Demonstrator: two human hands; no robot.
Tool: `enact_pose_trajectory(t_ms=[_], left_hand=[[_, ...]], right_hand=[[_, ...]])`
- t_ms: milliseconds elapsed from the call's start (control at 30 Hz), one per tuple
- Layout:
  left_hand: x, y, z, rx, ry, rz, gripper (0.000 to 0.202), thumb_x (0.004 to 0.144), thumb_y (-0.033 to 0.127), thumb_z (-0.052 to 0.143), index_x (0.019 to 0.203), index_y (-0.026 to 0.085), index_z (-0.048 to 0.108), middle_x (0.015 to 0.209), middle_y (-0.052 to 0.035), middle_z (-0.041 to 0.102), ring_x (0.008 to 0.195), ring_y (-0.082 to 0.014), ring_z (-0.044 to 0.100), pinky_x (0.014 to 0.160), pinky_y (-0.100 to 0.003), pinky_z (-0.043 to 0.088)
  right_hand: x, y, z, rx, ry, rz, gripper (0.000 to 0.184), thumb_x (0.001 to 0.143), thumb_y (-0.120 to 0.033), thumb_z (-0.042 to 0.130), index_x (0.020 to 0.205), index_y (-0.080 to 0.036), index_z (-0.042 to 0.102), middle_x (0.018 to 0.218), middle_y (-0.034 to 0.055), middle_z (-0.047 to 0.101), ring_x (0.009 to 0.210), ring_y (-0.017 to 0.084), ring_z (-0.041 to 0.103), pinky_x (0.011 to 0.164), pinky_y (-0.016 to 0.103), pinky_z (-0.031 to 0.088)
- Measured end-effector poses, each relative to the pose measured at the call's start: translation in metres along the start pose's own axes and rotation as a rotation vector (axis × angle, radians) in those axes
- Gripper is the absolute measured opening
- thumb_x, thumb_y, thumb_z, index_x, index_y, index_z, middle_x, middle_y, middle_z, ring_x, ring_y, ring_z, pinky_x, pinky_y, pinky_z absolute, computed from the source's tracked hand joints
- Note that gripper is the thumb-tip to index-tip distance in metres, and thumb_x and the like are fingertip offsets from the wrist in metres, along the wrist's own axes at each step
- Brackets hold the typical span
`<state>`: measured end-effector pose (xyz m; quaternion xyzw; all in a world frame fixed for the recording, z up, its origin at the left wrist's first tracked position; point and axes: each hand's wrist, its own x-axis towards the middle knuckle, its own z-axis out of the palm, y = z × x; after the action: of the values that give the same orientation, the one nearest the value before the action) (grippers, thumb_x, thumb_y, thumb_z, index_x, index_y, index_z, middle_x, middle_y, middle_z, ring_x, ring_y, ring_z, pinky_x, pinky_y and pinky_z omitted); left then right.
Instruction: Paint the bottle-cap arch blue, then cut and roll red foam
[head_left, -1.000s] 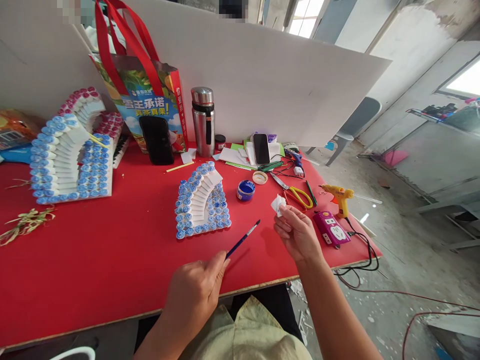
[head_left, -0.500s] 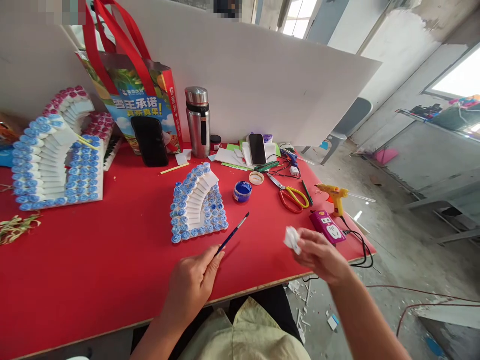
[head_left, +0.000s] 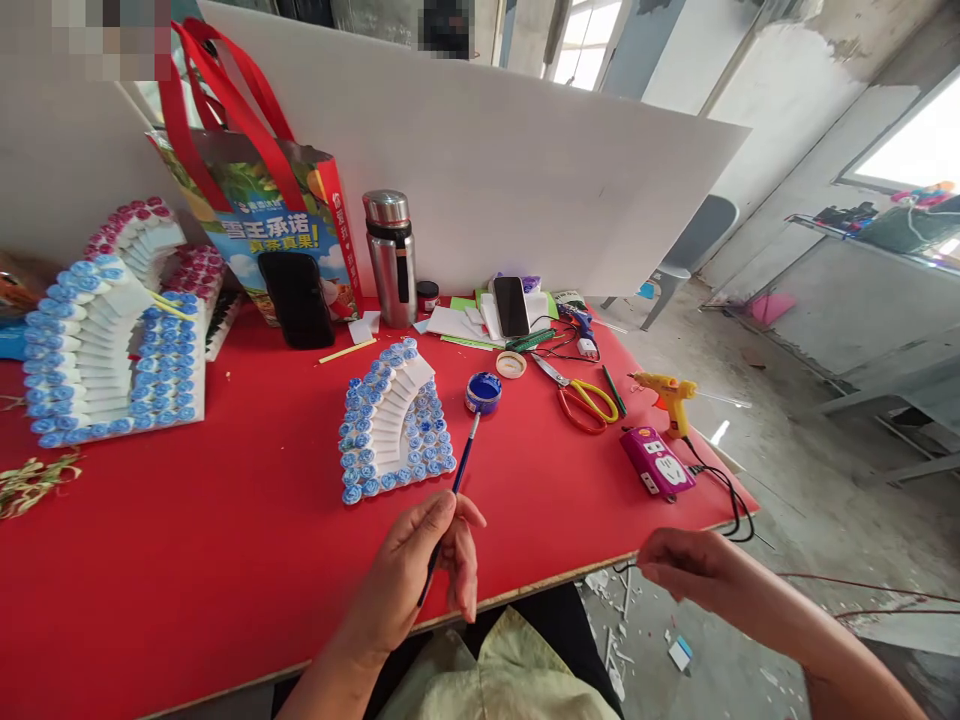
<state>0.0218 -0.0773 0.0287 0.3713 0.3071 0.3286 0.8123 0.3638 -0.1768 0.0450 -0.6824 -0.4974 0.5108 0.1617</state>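
My left hand (head_left: pixel 424 560) is closed around a dark blue paintbrush (head_left: pixel 465 460), some of its fingers loosely extended. The brush tip reaches the near side of an open jar of blue paint (head_left: pixel 482 392); whether it touches the jar I cannot tell. Left of the brush stands a small white arched model (head_left: pixel 394 420) covered with blue rosettes, some of them darker blue. Off the table's front edge, at the right, is my right hand (head_left: pixel 679 562), its fingers curled under. Anything inside those fingers is hidden.
A jar lid (head_left: pixel 511 365), scissors (head_left: pixel 589 400), a yellow glue gun (head_left: pixel 671 398) and a purple power box (head_left: pixel 656 462) lie to the right. Behind are a steel flask (head_left: pixel 391 260), phones and a bag (head_left: pixel 292 215). Larger rosette models (head_left: pixel 112 350) stand left.
My left hand has brought the brush tip up to the paint jar. My right hand has drawn back toward the right front, and the crumpled white tissue it held no longer shows.
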Motion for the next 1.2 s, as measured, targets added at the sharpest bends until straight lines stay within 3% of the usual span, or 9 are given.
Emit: enact_pose_trajectory(t_ms=[167,300,467,567,667,800,867,1033,1200], left_hand=[[-0.004,-0.008,0.009,-0.078,-0.021,-0.005,0.042,0.101,0.051,0.038,0.089,0.016,0.057,0.05,-0.0007,0.062,0.041,-0.0151,0.06,0.041,-0.021,0.038],[-0.003,-0.019,0.015,0.104,0.019,-0.028,0.047,0.099,0.059,0.04,0.083,0.017,0.054,0.051,-0.0013,0.062,0.042,-0.0125,0.058,0.044,-0.02,0.039],[0.002,-0.018,0.017,0.394,0.073,-0.008,0.056,0.095,0.067,0.038,0.079,0.017,0.057,0.054,-0.0016,0.059,0.047,-0.0134,0.056,0.047,-0.023,0.04],[0.003,-0.011,0.015,0.692,0.052,0.086,0.05,0.101,0.054,0.037,0.073,0.018,0.057,0.063,-0.0029,0.063,0.059,-0.0141,0.06,0.056,-0.023,0.043],[-0.003,-0.004,0.003,1.014,0.12,0.33,0.034,0.102,0.04,0.042,0.082,0.02,0.062,0.071,-0.0016,0.067,0.066,-0.0145,0.063,0.062,-0.023,0.046],[-0.014,0.008,-0.033,1.226,0.623,0.691,0.015,0.097,0.032,0.055,0.107,0.024,0.063,0.092,-0.0037,0.07,0.076,-0.0158,0.064,0.074,-0.026,0.051],[-0.015,0.015,-0.056,1.331,0.815,0.798,0.03,0.091,0.034,0.065,0.117,0.022,0.059,0.11,-0.0092,0.067,0.089,-0.02,0.064,0.085,-0.034,0.053],[0.0,0.028,-0.095,1.321,0.953,0.611,0.074,0.086,0.05,0.067,0.145,0.018,0.038,0.143,-0.0204,0.05,0.127,-0.0343,0.054,0.1,-0.049,0.051],[0.024,0.034,-0.096,1.333,0.952,0.441,0.093,0.082,0.061,0.065,0.153,0.016,0.025,0.151,-0.0236,0.041,0.137,-0.0397,0.045,0.102,-0.054,0.049]], right_hand=[[0.035,-0.061,0.052,0.092,-0.019,-0.23,0.036,0.092,-0.052,0.059,0.092,-0.019,0.075,0.073,0.0031,0.061,0.061,0.013,0.048,0.055,0.024,0.036],[0.059,-0.1,0.109,0.308,-0.045,-0.518,0.035,0.091,-0.047,0.064,0.115,-0.023,0.072,0.105,0.0099,0.069,0.092,0.022,0.065,0.081,0.031,0.051],[0.072,-0.116,0.159,0.764,-0.223,-0.308,0.053,0.094,-0.063,0.05,0.121,-0.02,0.064,0.054,-0.002,0.056,0.04,0.014,0.053,0.036,0.022,0.037],[0.079,-0.114,0.149,0.792,0.048,-0.363,0.044,0.09,-0.059,0.059,0.092,-0.017,0.07,0.065,0.0027,0.062,0.054,0.014,0.059,0.049,0.023,0.047],[0.102,-0.106,0.107,0.62,0.38,-0.417,0.047,0.089,-0.06,0.06,0.074,-0.017,0.067,0.066,0.0044,0.063,0.056,0.013,0.055,0.053,0.023,0.045],[0.156,-0.09,0.05,0.333,0.654,-0.416,0.046,0.087,-0.062,0.061,0.075,-0.018,0.064,0.058,-0.0006,0.056,0.048,0.01,0.044,0.044,0.022,0.032],[0.182,-0.085,0.04,0.314,0.702,-0.431,0.045,0.087,-0.062,0.061,0.08,-0.018,0.065,0.058,-0.0019,0.055,0.048,0.011,0.043,0.045,0.023,0.031],[0.219,-0.08,0.052,0.394,0.849,-0.437,0.047,0.088,-0.063,0.055,0.086,-0.017,0.065,0.057,-0.0043,0.05,0.05,0.012,0.042,0.049,0.025,0.032],[0.227,-0.072,0.052,0.349,0.847,-0.429,0.048,0.085,-0.062,0.057,0.095,-0.016,0.067,0.064,-0.0004,0.06,0.056,0.015,0.052,0.054,0.026,0.039]])
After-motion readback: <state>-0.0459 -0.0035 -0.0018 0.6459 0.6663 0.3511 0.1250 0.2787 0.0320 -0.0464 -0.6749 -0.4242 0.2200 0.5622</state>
